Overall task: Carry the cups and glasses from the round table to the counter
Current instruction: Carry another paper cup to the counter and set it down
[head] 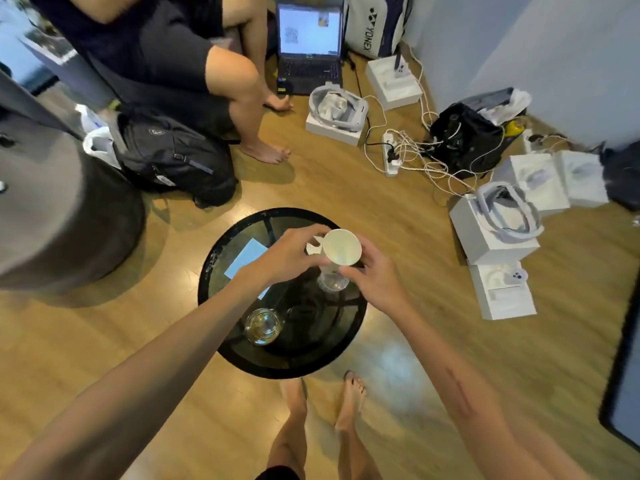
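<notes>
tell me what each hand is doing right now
Left hand: grips the white cup by its side.
Right hand: fingers curled on the same cup's other side.

Round black glass table (221,258) bears two glasses (263,325) (333,281) and blue paper (246,258).

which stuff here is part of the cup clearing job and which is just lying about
Job: white cup held by left hand and right hand; glass under it; glass mug; round table.

Lying about: blue paper, backpack, laptop, power strip.
</notes>
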